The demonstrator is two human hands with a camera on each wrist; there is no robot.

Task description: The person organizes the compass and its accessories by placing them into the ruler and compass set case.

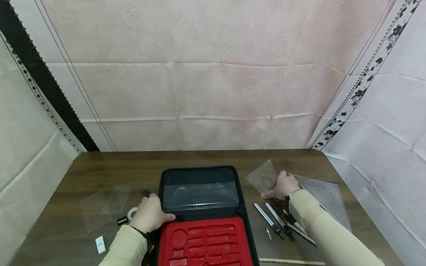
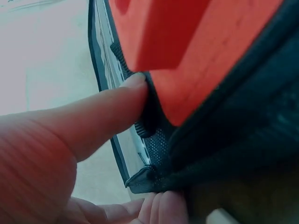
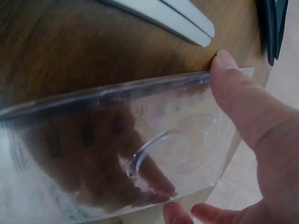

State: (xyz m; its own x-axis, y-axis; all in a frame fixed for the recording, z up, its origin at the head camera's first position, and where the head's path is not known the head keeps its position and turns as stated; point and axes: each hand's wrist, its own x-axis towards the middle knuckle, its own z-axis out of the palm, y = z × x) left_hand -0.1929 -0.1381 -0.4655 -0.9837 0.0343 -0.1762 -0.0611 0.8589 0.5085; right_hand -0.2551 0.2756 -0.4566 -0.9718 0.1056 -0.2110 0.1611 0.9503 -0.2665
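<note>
Fingers of our left hand (image 1: 150, 214) curl over the left edge of the open black zip case (image 1: 202, 226), the thumb (image 2: 100, 116) pressed against the fabric hinge strip where the red tray meets the lid; the other fingertips (image 2: 163, 207) tuck under the case's edge. Our right hand (image 1: 284, 185) pinches a clear plastic set square (image 3: 117, 149), thumb (image 3: 243, 107) on its top edge and fingers behind the plastic, lifting it off the wooden table (image 1: 86, 175) to the right of the case.

Within the case, the red moulded tray (image 1: 205, 251) shows only bare shaped recesses, round and oblong, with no tools seated in them. Its lid half carries a clear plastic pocket (image 1: 200, 194); we cannot tell whether anything sits inside it.

Right of the case lie two compasses (image 1: 273, 219) and a wooden pencil (image 1: 291, 262). Left of the case lie more clear rulers (image 1: 104, 205) and a small white eraser (image 1: 100, 244).
</note>
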